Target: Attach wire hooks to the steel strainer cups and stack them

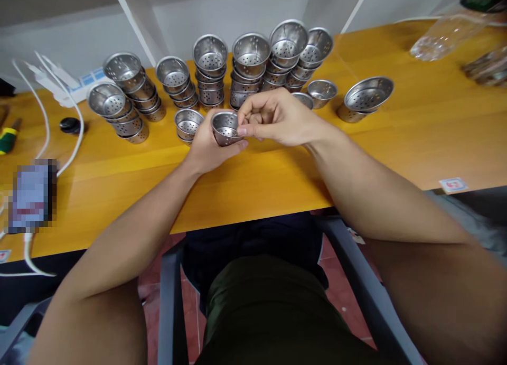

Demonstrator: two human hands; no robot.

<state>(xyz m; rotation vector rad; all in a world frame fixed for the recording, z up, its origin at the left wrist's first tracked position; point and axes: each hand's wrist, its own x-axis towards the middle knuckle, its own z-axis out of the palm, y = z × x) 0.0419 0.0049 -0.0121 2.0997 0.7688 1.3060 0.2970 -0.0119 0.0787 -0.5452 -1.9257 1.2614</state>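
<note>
My left hand (212,146) is closed round a small perforated metal cup (225,126), its thumb along the near side and the cup's mouth tilted up. On the right of that cup, my right hand (277,119) pinches at the rim with thumb and forefinger, the other fingers curled in. Whether a small thing is also between those fingertips, I cannot tell. Just left of my left hand stands another small metal cup (189,123). Behind both hands rise several stacks of perforated cups, among them one stack (211,58) and another stack (251,53).
More stacked cups (109,103) stand at the left. A tilted wide cup (366,95) lies to the right, near a small cup (322,90). A phone (34,196) with white cables, a power strip (81,85), a black round object (70,125) and a clear bottle (439,37) share the wooden table (253,190).
</note>
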